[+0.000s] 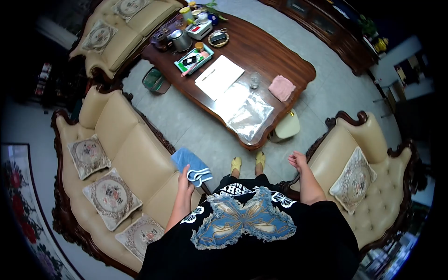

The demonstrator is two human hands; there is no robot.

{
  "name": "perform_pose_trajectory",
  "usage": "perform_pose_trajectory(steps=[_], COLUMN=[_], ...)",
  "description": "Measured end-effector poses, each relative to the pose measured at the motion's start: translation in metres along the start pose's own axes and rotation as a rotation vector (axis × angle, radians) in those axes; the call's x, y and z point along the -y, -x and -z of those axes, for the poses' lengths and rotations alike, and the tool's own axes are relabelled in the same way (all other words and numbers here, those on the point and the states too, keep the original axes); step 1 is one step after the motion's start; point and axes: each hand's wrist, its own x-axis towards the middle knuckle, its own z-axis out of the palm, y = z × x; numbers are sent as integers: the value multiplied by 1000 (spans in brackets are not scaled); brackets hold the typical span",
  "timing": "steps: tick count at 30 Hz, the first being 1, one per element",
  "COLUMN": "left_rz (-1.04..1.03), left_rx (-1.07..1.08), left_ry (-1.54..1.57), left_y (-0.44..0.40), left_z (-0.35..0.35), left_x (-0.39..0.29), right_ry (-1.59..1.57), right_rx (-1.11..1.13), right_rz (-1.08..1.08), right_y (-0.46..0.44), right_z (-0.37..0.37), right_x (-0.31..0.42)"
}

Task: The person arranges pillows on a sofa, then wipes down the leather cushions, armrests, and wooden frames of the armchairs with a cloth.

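A blue cloth (192, 163) with white-striped edges is gripped in my left hand (185, 181), beside the long beige sofa. My right hand (297, 160) holds nothing; its fingers are slightly curled and apart, near the beige armchair (322, 163). Ahead of both hands stands the dark wooden table (261, 46). On it lie white paper (219, 78) with a pen, a clear plastic bag (251, 116), a glass (255, 80) and a folded pink cloth (282, 87). Neither hand touches the table.
A teal tray (194, 60), a metal pot (180, 40) and several containers crowd the table's far left. A whitish bin (286, 126) stands by its near right corner, a green bin (155, 80) at its left. The long sofa (135, 144) holds several cushions. A cabinet (322, 23) stands beyond.
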Motion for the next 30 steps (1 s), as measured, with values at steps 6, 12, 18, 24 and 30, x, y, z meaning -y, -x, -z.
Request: perform_pose_trajectory(steps=[6,12,18,24,30], left_rz=[102,246,346,448,286], left_rx=[200,338,447,460,274], left_ry=[-158,-320,-449,-564,-800], left_y=[-76,-123,-115,-100,-47], left_z=[-50,-129,-179,-194,-218], left_x=[-30,-33,-19,-11,19], right_ry=[-88,-271,-470,-631,-755], right_rx=[-229,-338,-445,-443,-465], right_rz=[-33,-122,-160,-146,-43], right_y=[50,125,145,151,108], right_z=[65,79,96,125,188], right_x=[-94,-151,-205,-206,-193])
